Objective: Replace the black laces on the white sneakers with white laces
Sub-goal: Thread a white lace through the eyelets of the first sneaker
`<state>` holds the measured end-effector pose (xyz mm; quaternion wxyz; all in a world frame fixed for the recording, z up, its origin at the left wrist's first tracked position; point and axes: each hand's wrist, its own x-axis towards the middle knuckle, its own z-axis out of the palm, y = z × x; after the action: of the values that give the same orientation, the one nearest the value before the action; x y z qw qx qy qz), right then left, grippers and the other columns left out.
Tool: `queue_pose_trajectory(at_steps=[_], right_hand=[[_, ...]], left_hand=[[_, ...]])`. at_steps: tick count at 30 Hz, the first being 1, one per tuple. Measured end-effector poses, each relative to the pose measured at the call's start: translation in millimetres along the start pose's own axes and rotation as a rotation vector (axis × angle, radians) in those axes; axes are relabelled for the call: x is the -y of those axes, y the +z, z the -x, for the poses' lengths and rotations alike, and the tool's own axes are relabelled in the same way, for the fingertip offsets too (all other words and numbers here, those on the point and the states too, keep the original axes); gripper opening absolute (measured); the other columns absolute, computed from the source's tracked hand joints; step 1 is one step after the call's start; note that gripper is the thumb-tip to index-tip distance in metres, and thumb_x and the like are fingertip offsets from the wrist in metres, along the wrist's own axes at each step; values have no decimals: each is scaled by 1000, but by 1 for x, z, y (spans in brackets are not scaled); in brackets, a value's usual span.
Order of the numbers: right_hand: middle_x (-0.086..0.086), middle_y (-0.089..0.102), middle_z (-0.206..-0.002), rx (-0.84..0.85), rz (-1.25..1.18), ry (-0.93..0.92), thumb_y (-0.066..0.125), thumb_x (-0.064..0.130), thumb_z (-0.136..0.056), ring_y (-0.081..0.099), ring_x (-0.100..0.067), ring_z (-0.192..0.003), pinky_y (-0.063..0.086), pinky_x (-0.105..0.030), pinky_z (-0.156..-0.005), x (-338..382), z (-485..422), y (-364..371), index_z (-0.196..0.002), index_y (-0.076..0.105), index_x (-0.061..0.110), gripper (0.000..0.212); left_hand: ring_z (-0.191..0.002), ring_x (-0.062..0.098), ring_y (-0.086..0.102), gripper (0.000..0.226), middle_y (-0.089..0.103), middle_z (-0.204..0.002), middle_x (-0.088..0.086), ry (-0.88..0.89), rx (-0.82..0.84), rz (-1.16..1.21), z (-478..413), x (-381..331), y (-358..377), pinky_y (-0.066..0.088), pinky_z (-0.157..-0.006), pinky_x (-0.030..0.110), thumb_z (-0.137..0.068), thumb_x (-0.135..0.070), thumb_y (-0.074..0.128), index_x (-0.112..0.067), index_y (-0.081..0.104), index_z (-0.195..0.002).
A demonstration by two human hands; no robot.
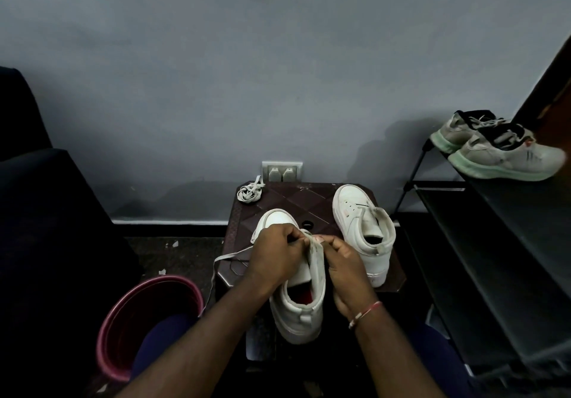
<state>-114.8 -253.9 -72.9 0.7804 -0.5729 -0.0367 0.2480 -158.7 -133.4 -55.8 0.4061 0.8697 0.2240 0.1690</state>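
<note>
Sneaker (298, 302) under both hands lies w/ long axis 12–6 o'clock, toe at 12, heel hanging off stool's (309, 200) near edge toward the person. Left hand (276, 257) and right hand (343, 266) meet over the tongue, both pinched narrow on the white lace (230, 255); which eyelet they're at can't be told. Lace's free tail runs out at 9 o'clock, then drops off the stool edge by the pink bucket (148, 320). Left hand is nearer that tail, so slack likely gets pulled from that side. Second sneaker (363, 227) stands at 2 o'clock, just beside. Spare lace bundle (248, 193) sits at 11 o'clock, far corner. Open room lies mostly leftward.
</note>
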Motion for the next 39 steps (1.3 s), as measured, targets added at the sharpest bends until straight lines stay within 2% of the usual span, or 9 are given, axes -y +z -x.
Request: queue_pose_trajectory(at_steps=[7,13,20,23,26,29,33,36,39], right_hand=[[-9,71,-80,58,351,-94,67,8,-89,63,-14,-71,53,-27,-66,9,-15,8,-85,66,4,6],[0,69,-85,-64,789,-359,54,13,-97,65,-13,-79,51,-28,-73,28,-18,9,-86,56,17,12],[4,57,-57,-48,54,-399,45,9,-101,51,-10,-48,36,-20,-37,87,12,32,-87,47,17,16],[1,62,-64,-32,626,-364,52,10,-97,55,-12,-54,43,-24,-48,85,8,25,-89,58,17,13],[-11,72,-95,89,1360,-256,59,16,-92,67,-27,-93,50,-31,-78,73,1,10,-100,69,12,13],[-14,70,-95,239,1619,-133,57,21,-90,65,-31,-95,40,-26,-69,64,3,10,-82,67,14,15],[-6,58,-97,154,1525,-298,56,21,-93,59,-27,-99,37,-25,-74,57,0,9,-88,69,14,15],[4,55,-119,93,1271,-494,57,24,-93,44,-16,-121,36,-34,-100,62,1,9,-81,70,22,17],[-4,68,-109,188,285,-348,51,12,-98,63,-10,-94,51,-31,-84,70,15,18,-75,60,9,24]], left_hand=[[-72,12,58,24,64,-77,-9,-68,27,55,6,-4,-6,41,-66,26,-82,-18,60,-27,59,-104],[-98,13,64,43,69,-106,-7,-6,186,-82,12,-6,-11,47,-82,26,-73,-36,60,-34,57,-116],[-85,18,62,30,66,-83,-9,29,70,-92,14,-2,-4,48,-76,31,-66,-34,52,-33,55,-96],[-89,17,60,30,66,-87,-8,35,45,-75,11,-2,-1,45,-75,30,-63,-35,50,-33,60,-92],[-92,16,58,34,60,-93,-6,51,44,-47,6,1,-1,46,-77,30,-64,-34,53,-29,67,-94],[-92,12,58,38,53,-99,-6,35,48,-12,6,5,0,49,-82,30,-65,-37,54,-34,69,-100],[-99,16,57,42,43,-106,-4,2,49,11,8,7,0,48,-89,29,-66,-42,60,-34,66,-107],[-110,20,51,64,38,-119,0,-10,35,6,10,7,0,42,-95,27,-65,-42,60,-28,54,-127],[-118,21,46,79,35,-124,1,-41,10,45,11,6,0,39,-100,27,-59,-42,57,-20,46,-134]])
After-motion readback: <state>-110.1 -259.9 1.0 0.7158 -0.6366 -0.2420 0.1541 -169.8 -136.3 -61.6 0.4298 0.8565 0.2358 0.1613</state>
